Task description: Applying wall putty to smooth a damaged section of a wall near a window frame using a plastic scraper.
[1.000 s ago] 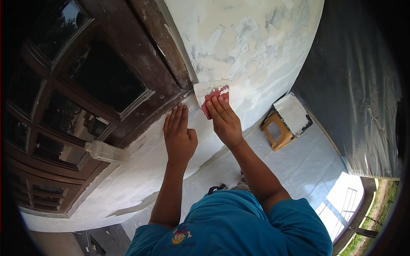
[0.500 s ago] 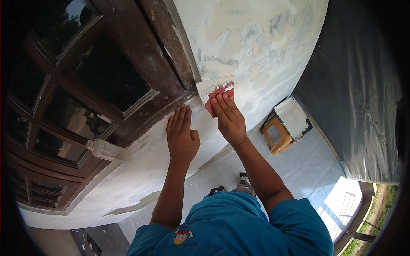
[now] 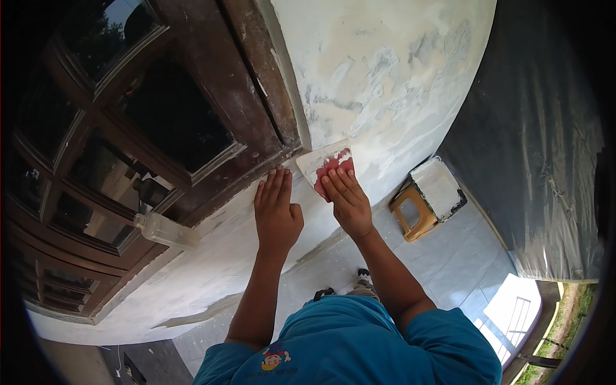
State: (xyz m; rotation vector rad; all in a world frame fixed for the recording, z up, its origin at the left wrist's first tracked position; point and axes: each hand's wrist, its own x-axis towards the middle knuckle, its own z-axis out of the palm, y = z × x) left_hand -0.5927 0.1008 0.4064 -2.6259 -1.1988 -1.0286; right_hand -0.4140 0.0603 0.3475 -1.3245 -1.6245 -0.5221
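A flat putty spreader (image 3: 328, 170), red with white smears and a pale blade edge, is gripped in my right hand (image 3: 348, 200). Its wide edge lies against the patchy white wall (image 3: 378, 83), close to the lower corner of the window frame. My fingers press over its red part and the thumb is hidden behind it. To the left, my left hand (image 3: 278, 208) rests with fingers stretched out on the plastered wall edge below the dark wooden window frame (image 3: 247, 167). It holds nothing.
A clear bottle (image 3: 165, 231) lies on the ledge at the left, beside the window. On the tiled floor (image 3: 443, 256) at the right stands a tan plastic stool (image 3: 416, 221) bearing a tray of white paste (image 3: 437, 183). Dark plastic sheeting (image 3: 532, 147) hangs at the far right.
My right hand and the spreader have moved down the wall, toward me. The left hand stays at nearly the same spot, and the whole view has shifted slightly.
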